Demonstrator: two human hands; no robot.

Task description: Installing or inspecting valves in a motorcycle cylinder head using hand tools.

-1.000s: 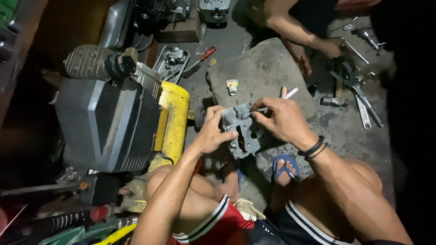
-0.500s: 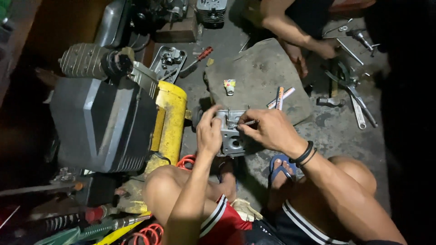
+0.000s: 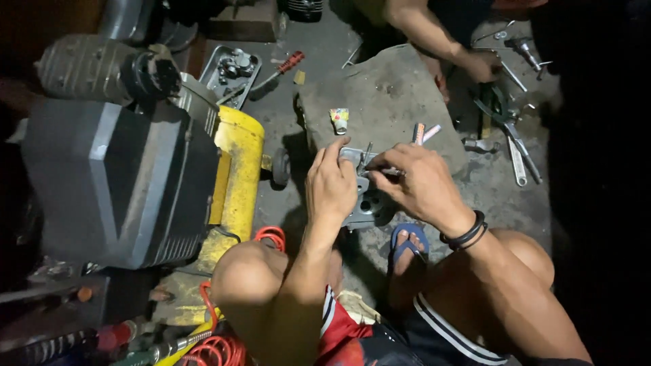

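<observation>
A grey cast-metal engine part (image 3: 366,203) sits between my knees, above the concrete floor. My left hand (image 3: 330,184) grips its left side, fingers curled over the top edge. My right hand (image 3: 420,184), with black bands on the wrist, pinches a thin metal tool (image 3: 386,172) and presses it against the part's upper face. A small bolt or stud (image 3: 368,152) sticks up from the part just above my fingers. The lower half of the part is partly hidden by both hands.
A grey and yellow machine (image 3: 156,183) stands at left, with a red hose (image 3: 224,339) coiled below. A metal tray of parts (image 3: 230,68) and a red-handled screwdriver (image 3: 281,69) lie beyond. Another person's hand (image 3: 478,64) works near wrenches (image 3: 515,149) at upper right. A flat stone slab (image 3: 386,95) lies ahead.
Both hands have tightened on the metal part and turned it slightly. My right hand has shifted left over its top with the thin tool. The view has tipped a little downward.
</observation>
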